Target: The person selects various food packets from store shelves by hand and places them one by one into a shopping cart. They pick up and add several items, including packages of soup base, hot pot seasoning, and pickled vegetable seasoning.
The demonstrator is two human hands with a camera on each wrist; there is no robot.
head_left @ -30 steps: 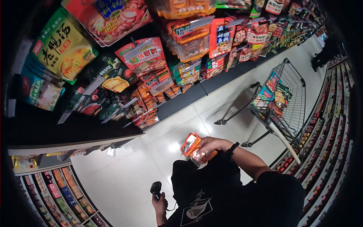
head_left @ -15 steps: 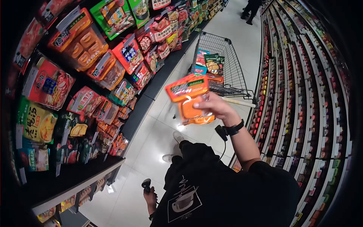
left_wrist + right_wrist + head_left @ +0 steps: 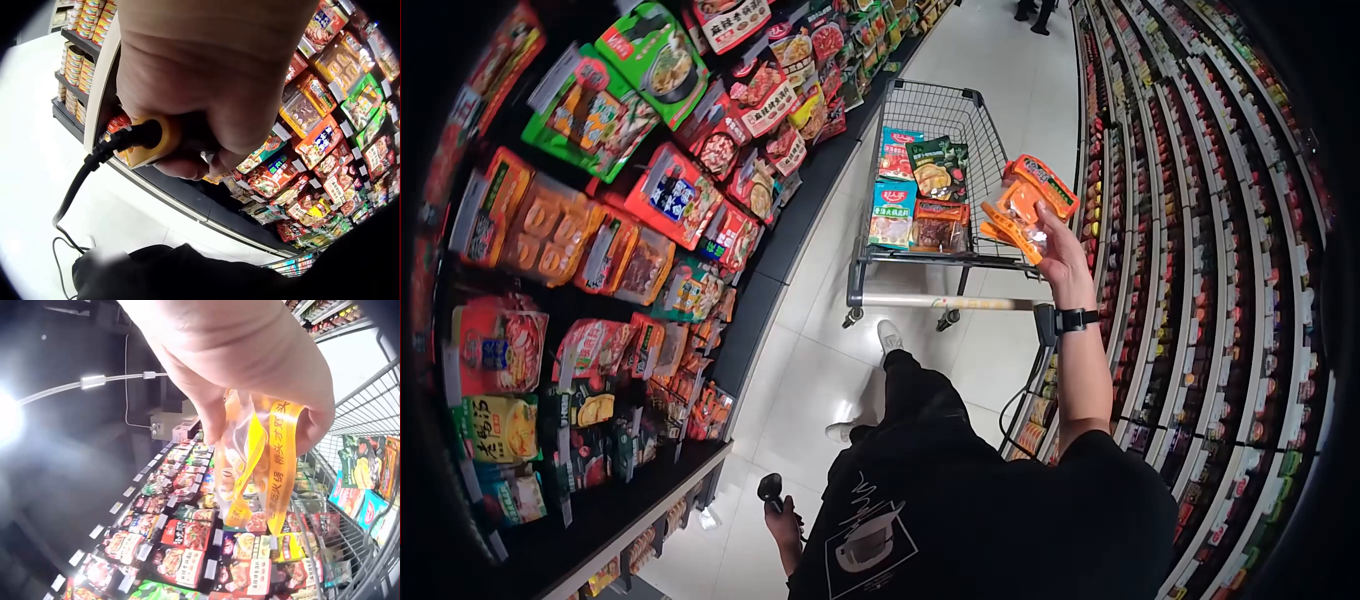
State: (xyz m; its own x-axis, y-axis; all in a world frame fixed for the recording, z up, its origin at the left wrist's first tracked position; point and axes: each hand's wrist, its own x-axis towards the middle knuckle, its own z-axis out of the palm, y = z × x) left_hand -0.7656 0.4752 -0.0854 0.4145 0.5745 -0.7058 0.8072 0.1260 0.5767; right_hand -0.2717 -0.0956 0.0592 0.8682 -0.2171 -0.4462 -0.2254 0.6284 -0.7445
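Note:
My right hand (image 3: 1062,262) pinches orange packs (image 3: 1026,205) over the right side of the shopping cart (image 3: 955,302), near its rim. In the right wrist view the thumb and fingers of the hand (image 3: 250,362) grip the clear and yellow-orange packaging (image 3: 259,465) from both sides. Low in the head view, my left hand (image 3: 784,527) is curled round a black handheld device (image 3: 770,489). The left wrist view has that hand (image 3: 200,81) gripping a yellow and black handle (image 3: 153,139) with a cable. Several bagged packs (image 3: 892,212) lie in the cart.
Hanging food packets (image 3: 550,225) fill the shelf on the left. Long rows of jars (image 3: 1190,300) line the right side. Pale floor tiles (image 3: 800,350) run between them, and another person's legs (image 3: 1040,14) are far up the aisle. Stacked cans (image 3: 78,65) stand on a rack.
My right hand has carried the orange packs up and to the right, from above the floor to the cart. The view has turned toward the cart. My left hand still grips the device.

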